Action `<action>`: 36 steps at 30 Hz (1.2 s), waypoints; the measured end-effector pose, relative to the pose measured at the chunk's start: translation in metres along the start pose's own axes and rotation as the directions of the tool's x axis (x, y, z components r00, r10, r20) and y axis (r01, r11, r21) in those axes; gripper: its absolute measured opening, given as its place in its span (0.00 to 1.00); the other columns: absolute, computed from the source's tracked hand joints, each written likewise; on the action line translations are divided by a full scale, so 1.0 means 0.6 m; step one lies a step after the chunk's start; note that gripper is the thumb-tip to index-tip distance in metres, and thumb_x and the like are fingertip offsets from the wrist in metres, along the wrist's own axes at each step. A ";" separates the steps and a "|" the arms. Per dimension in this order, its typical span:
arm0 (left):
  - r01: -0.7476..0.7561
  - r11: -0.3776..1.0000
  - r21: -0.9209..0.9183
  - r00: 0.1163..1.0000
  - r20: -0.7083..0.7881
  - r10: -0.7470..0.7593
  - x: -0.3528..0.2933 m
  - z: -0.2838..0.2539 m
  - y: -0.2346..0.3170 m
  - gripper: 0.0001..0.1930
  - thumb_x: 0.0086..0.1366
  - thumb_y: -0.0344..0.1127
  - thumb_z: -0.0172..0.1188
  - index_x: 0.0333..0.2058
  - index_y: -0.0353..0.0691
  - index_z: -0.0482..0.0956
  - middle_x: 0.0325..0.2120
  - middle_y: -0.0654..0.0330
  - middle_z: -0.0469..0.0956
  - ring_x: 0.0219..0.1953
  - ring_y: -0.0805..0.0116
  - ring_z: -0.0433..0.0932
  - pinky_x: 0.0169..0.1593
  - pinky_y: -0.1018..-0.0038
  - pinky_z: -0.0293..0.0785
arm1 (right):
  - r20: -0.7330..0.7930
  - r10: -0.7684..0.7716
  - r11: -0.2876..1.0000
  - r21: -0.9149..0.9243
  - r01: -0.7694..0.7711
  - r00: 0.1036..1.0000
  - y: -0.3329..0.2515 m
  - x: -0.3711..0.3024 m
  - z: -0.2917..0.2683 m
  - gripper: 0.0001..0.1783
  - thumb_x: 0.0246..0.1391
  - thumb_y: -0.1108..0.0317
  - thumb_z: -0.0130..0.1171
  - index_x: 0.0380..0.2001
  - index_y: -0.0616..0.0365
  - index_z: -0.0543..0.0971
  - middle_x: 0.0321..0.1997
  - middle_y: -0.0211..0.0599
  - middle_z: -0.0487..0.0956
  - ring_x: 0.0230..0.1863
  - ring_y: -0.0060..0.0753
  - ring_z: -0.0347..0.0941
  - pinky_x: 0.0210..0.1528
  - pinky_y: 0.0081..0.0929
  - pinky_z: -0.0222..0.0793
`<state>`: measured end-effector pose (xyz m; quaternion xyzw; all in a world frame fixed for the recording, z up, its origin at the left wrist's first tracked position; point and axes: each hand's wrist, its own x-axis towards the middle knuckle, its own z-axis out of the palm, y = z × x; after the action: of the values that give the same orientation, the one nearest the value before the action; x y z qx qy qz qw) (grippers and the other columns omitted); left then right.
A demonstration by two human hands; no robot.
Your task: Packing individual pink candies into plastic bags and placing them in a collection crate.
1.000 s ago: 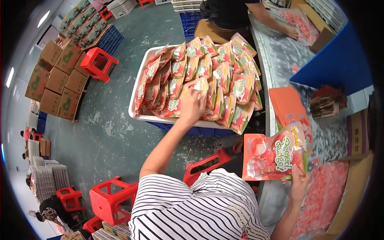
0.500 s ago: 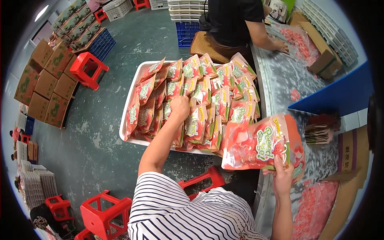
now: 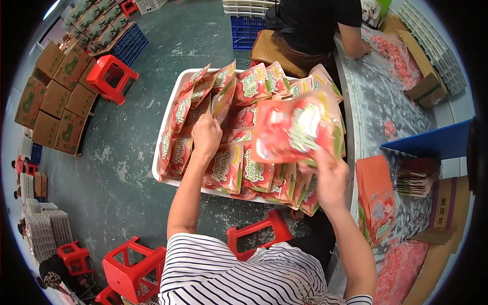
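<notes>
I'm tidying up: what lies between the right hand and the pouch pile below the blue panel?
Between the right hand and the pile, the head view shows the table's edge, then orange pouches.

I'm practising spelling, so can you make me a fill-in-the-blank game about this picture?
1. The candy pouch lifted above the others is held by the person's ____ hand.
2. The left hand is among the pouches in a tray whose rim is coloured ____.
3. The biggest plastic stool at the lower left is coloured ____.
4. The person's shirt is white with dark ____.

Missing words: right; white; red; stripes.
</notes>
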<state>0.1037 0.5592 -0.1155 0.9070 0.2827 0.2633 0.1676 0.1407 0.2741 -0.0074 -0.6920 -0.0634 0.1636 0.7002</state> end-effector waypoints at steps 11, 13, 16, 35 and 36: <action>-0.042 0.998 -0.049 0.976 0.212 0.052 -0.035 0.015 0.017 0.10 0.63 0.34 0.52 0.30 0.31 0.74 0.32 0.39 0.77 0.33 0.40 0.78 0.37 0.50 0.73 | 0.269 0.228 0.961 -0.216 -0.172 0.936 0.115 -0.120 -0.110 0.20 0.63 0.69 0.51 0.55 0.69 0.68 0.47 0.46 0.78 0.42 0.29 0.79 0.45 0.25 0.75; -0.052 0.998 0.025 0.950 0.308 0.042 -0.045 0.003 0.057 0.17 0.63 0.37 0.55 0.46 0.31 0.70 0.43 0.38 0.73 0.45 0.39 0.73 0.48 0.50 0.69 | 0.123 0.241 0.957 -0.198 -0.214 0.963 0.141 -0.175 -0.167 0.15 0.63 0.69 0.51 0.48 0.68 0.72 0.42 0.45 0.80 0.37 0.30 0.80 0.39 0.23 0.76; -0.369 0.904 0.217 0.929 0.055 0.367 -0.084 0.006 0.107 0.30 0.61 0.39 0.58 0.59 0.31 0.61 0.57 0.39 0.61 0.60 0.38 0.58 0.63 0.46 0.52 | -0.112 0.327 0.941 -0.050 -0.334 0.938 0.165 -0.257 -0.235 0.16 0.63 0.66 0.52 0.50 0.66 0.73 0.40 0.44 0.81 0.35 0.30 0.80 0.37 0.22 0.76; -0.889 -0.104 -0.446 -0.158 0.086 0.984 -0.512 0.111 0.652 0.29 0.56 0.40 0.60 0.55 0.34 0.67 0.54 0.41 0.65 0.58 0.39 0.61 0.61 0.45 0.54 | -0.598 0.345 0.907 0.411 -0.094 0.723 0.224 -0.556 -0.331 0.18 0.65 0.64 0.49 0.50 0.69 0.72 0.41 0.47 0.80 0.36 0.33 0.79 0.38 0.26 0.77; -0.888 -0.129 -0.441 -0.182 0.080 0.980 -0.515 0.122 0.651 0.29 0.56 0.40 0.60 0.55 0.34 0.67 0.54 0.41 0.65 0.58 0.39 0.61 0.61 0.45 0.54 | -0.611 0.350 0.904 0.420 -0.085 0.710 0.226 -0.564 -0.332 0.17 0.65 0.65 0.48 0.50 0.68 0.71 0.41 0.47 0.80 0.36 0.34 0.79 0.39 0.28 0.77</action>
<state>0.0947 0.0558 -0.1161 0.8137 -0.5593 0.1415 0.0708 -0.1333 -0.0233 -0.1015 -0.5652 0.3086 -0.0061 0.7650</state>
